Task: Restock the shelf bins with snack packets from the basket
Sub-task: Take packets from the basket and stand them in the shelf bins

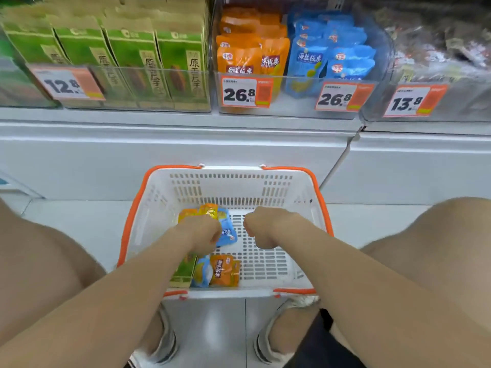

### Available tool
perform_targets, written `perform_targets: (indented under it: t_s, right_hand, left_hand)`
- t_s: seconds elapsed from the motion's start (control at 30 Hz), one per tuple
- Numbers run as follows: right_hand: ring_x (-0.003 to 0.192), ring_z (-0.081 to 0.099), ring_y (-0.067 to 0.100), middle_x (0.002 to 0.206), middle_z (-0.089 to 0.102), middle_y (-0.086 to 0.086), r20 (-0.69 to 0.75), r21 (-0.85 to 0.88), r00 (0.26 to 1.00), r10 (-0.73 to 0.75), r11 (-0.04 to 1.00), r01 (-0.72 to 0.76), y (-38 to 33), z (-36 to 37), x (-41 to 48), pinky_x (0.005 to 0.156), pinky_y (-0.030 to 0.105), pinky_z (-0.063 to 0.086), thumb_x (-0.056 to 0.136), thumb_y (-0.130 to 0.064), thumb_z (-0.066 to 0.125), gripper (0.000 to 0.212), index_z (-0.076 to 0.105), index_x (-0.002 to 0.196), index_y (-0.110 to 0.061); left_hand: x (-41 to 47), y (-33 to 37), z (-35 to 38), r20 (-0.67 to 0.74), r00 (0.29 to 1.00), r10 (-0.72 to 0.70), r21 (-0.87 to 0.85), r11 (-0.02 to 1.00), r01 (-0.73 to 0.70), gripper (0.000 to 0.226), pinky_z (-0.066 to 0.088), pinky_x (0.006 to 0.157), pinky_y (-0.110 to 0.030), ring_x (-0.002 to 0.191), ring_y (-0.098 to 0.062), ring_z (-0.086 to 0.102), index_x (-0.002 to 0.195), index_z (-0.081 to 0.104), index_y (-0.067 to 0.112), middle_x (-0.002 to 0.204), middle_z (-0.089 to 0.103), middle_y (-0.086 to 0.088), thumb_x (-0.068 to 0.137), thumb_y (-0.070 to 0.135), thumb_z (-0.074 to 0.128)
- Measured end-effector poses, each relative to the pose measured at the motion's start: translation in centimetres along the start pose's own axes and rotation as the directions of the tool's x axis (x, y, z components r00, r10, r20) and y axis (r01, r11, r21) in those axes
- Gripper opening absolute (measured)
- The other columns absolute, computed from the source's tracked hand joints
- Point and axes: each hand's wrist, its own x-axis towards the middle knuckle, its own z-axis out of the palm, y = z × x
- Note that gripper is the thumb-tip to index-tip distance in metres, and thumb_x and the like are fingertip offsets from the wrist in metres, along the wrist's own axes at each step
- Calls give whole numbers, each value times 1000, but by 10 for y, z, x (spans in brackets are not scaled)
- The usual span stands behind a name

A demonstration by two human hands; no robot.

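A white basket with orange handles (231, 170) stands on the floor between my knees. Inside on the left lie an orange packet (221, 270), a blue packet (203, 272) and a green box (183, 272). My left hand (202, 235) is down in the basket with its fingers curled round another blue packet (228, 232), and yellow-orange packets (210, 211) stick up just behind it. My right hand (261, 227) hovers over the basket's bare middle as a curled fist with nothing visible in it. Above, a clear shelf bin holds orange packets (247, 59) and its neighbour holds blue packets (332, 54).
Green cartons (132, 57) fill the shelf section on the left, and a bin of dark packets (438, 49) sits at the right. Price tags hang on the bin fronts. A white cabinet front (186, 155) rises behind the basket. My knees flank the basket and my shoes (164, 341) are below it.
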Motion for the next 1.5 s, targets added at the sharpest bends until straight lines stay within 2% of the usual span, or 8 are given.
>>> perform_targets:
  t_s: [0.2, 0.47, 0.7, 0.93, 1.03, 1.2, 1.3, 1.5]
  right_hand:
    - [63, 44, 19, 80, 45, 3, 36, -70, 999, -40, 997, 42, -18, 18, 21, 60, 33, 43, 91, -2, 55, 24, 43, 75, -15]
    - [67, 47, 20, 83, 44, 3, 21, -46, 999, -32, 998, 33, -18, 7, 34, 59, 32, 42, 94, -6, 53, 24, 40, 77, -16]
    - [79, 57, 24, 92, 58, 4, 92, 9, 995, 36, 999, -37, 0, -5, 34, 71, 35, 50, 96, -7, 51, 9, 58, 90, -11]
    - [123, 58, 33, 142, 55, 12, -95, 322, 983, 156, 939, -118, 36, -45, 19, 103, 46, 53, 94, -11, 61, 53, 50, 145, -11]
    - [126, 57, 29, 148, 52, 9, -172, 504, 960, 220, 857, -106, 55, -63, 5, 98, 36, 52, 90, -19, 68, 65, 46, 150, -15]
    - [73, 73, 23, 91, 74, 17, -283, 841, 892, 351, 539, 55, 67, -89, -15, 64, 33, 55, 86, -7, 70, 21, 73, 106, -6]
    - [71, 70, 18, 89, 73, 12, -409, 865, 852, 326, 437, 248, 62, -105, -31, 68, 36, 58, 91, 0, 65, 20, 73, 98, -16]
    - [79, 70, 21, 88, 76, 5, -614, 627, 758, 221, 720, 298, 59, -125, -54, 67, 36, 59, 92, -25, 77, 11, 79, 102, -21]
  left_hand:
    - [6, 11, 52, 342, 935, 89, 196, 967, -163, 59, 54, 87, -44, 130, -34, 53, 148, 51, 29, 145, 48, -9, 92, 19, 69]
    - [6, 23, 59, 260, 956, 136, 290, 933, -212, 39, 57, 91, -43, 112, -30, 63, 126, 57, 14, 123, 63, -12, 92, 1, 69]
    - [15, 4, 37, 26, 992, 125, -205, 972, -117, 36, 43, 102, -47, 127, -25, 45, 131, 64, 38, 126, 58, 3, 96, 33, 71]
    - [3, 3, -13, -259, 925, -276, -950, 247, -193, 23, 59, 84, -34, 96, -17, 74, 112, 69, 18, 105, 76, -4, 95, 30, 78]
    - [-5, 11, -34, -238, 909, -342, -952, -101, -287, 23, 54, 83, -30, 99, -17, 75, 116, 70, 12, 109, 79, -6, 98, 26, 74]
    - [-11, 12, -57, -244, 930, -275, -728, -582, -363, 37, 50, 104, -39, 120, -25, 69, 130, 64, 8, 129, 72, -12, 95, 19, 72]
    - [-16, 15, -67, -279, 940, -197, -753, -562, -341, 62, 48, 113, -47, 129, -30, 65, 141, 52, -2, 138, 66, -21, 87, 8, 81]
    - [-34, 35, -104, -352, 901, -254, -890, -207, -406, 42, 54, 103, -46, 116, -30, 72, 122, 63, 5, 119, 77, -10, 86, 13, 84]
